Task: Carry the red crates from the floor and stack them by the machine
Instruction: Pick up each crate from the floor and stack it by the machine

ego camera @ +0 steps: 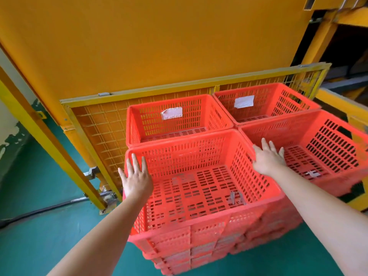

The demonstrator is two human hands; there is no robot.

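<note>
Near crate (199, 188): red, on top of a stack of crates, before the yellow machine (151, 40).
Left hand (137, 180): open, fingers spread, at its left rim.
Right hand (267, 158): open, over its right rim.
Neighbours: three more red stacks (177, 120), touching.
Floor (39, 236): green.

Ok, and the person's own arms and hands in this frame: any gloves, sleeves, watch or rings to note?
Both are bare. The left hand and right hand wear no gloves, and no ring shows on the visible fingers. Both forearms are uncovered down to the frame edge, with no sleeve, watch or wristband in view.
</note>
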